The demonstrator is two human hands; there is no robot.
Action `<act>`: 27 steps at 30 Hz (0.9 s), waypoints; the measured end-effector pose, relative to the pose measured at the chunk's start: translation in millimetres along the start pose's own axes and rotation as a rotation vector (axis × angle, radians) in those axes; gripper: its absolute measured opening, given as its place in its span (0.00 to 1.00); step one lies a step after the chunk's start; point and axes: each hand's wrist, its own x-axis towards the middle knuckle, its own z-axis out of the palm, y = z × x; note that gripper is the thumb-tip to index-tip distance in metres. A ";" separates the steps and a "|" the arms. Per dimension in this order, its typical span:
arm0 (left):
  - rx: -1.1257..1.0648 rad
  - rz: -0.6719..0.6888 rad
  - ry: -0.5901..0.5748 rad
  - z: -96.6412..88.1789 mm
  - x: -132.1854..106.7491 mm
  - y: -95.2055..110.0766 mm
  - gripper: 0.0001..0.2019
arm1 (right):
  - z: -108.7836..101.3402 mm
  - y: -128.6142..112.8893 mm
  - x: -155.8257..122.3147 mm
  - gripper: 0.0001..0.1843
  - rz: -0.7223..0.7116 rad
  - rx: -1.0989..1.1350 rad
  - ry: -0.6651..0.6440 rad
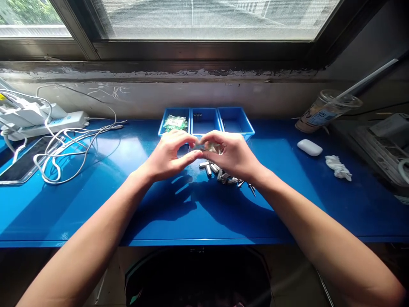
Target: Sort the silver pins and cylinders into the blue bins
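Observation:
In front of the blue bins, my left hand [171,155] and my right hand [231,155] meet with thumbs and fingers pinched together. Between them is a small clear plastic bag [216,148], mostly covered by my fingers; its contents cannot be made out. Just below my right hand, several short silvery metal cylinders [220,175] lie in a loose pile on the blue table [166,221]. A few thin, pointed metal pieces [252,187] lie at the right end of the pile, by my right wrist.
A three-part blue bin [238,121] holds green-and-clear packets [175,123] at left and small rings [198,114] in the middle. Tangled white cables [70,149], a power strip [68,123] and a phone [25,162] lie left. Right are a cup [322,113], white case [309,147] and tissue [338,167].

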 end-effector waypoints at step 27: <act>-0.247 -0.165 0.113 -0.2 0.8 4.8 0.20 | 4.5 -5.9 -2.8 0.21 0.032 0.068 0.101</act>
